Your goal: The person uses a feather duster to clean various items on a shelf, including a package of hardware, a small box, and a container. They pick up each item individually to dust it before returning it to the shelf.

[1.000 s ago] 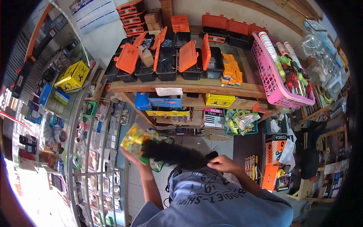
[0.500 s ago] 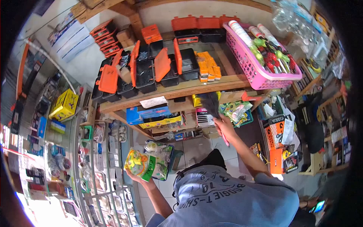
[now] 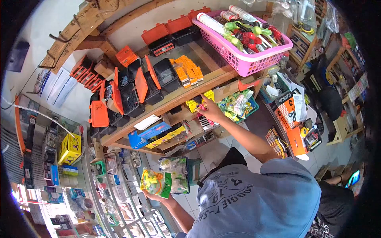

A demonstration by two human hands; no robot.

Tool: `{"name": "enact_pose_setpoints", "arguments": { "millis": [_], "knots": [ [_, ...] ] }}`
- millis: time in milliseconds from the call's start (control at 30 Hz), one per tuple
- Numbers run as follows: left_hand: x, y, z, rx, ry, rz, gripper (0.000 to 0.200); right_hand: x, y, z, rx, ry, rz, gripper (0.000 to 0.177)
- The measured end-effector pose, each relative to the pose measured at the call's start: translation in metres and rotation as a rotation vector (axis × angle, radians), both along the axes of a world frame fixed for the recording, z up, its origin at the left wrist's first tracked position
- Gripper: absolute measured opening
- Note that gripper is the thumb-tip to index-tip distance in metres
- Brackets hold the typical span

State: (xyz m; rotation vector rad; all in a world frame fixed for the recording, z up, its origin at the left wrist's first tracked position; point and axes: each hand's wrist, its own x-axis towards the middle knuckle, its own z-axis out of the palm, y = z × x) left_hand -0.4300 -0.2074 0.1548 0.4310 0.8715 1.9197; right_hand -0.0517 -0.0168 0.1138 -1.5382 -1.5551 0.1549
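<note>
My left hand grips a yellow and green plastic packet from below, its fingers partly hidden behind it. Beside the packet is a dark tray of clear-bagged items. My right hand reaches to the lower shelf, just under the wooden table edge. It is closed round the pinkish handle of a black duster, whose dark head is mostly hidden. Right by these fingers sits a yellow box. A green tray of bagged goods lies to the right of it.
On the table stand open black and orange cases, small orange boxes and a pink basket with tubes and tools. Blue boxes fill the lower shelf. Glass shelving runs along the left. A person's hand with a phone shows lower right.
My right hand has moved left and up to the shelf, and the duster's head has gone mostly out of sight. The view has turned; my left hand still holds the packet.
</note>
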Motion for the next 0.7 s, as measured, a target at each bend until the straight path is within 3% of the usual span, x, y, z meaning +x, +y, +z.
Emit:
{"name": "enact_pose_setpoints", "arguments": {
  "millis": [33,133,167,200,267,333,367,467,533,567,667,700],
  "knots": [
    [0.009,0.002,0.012,-0.076,-0.038,0.032,0.057,-0.001,-0.019,0.039,-0.372,0.265,0.067,0.075],
    [0.019,0.008,0.016,-0.118,-0.016,0.029,0.057,0.01,-0.047,0.074,-0.423,0.4,0.134,0.073],
    [0.022,0.012,0.016,-0.111,-0.028,-0.002,0.058,0.018,-0.048,0.055,-0.244,0.039,0.008,0.062],
    [0.026,0.016,0.015,-0.107,-0.042,-0.033,0.058,0.028,-0.053,0.035,-0.245,0.045,0.001,0.062],
    [0.046,0.023,0.021,-0.126,-0.031,-0.056,0.058,0.039,-0.08,0.049,-0.161,0.048,-0.026,0.051],
    [0.086,0.026,0.046,-0.136,0.161,-0.075,0.058,0.048,-0.101,0.052,-0.174,0.01,-0.044,0.047],
    [0.08,0.034,0.022,-0.135,-0.105,-0.236,0.058,0.052,-0.11,0.054,-0.221,0.061,0.012,0.048],
    [0.139,0.029,0.05,-0.126,-0.194,-0.435,0.061,0.065,-0.125,0.065,-0.24,0.119,0.131,0.046],
    [0.163,0.031,0.034,-0.131,-0.248,-0.539,0.06,0.073,-0.134,0.084,-0.649,0.587,0.539,0.042],
    [0.179,0.03,0.033,-0.146,-0.229,-0.556,0.06,0.076,-0.136,0.09,-0.606,0.619,0.729,0.041],
    [0.225,0.033,0.027,-0.182,-0.236,-0.623,0.057,0.089,-0.15,0.118,-0.776,0.808,0.815,0.044],
    [0.243,0.034,0.036,-0.206,-0.255,-0.672,0.057,0.093,-0.149,0.097,-0.711,0.853,0.875,0.045]
  ]
}}
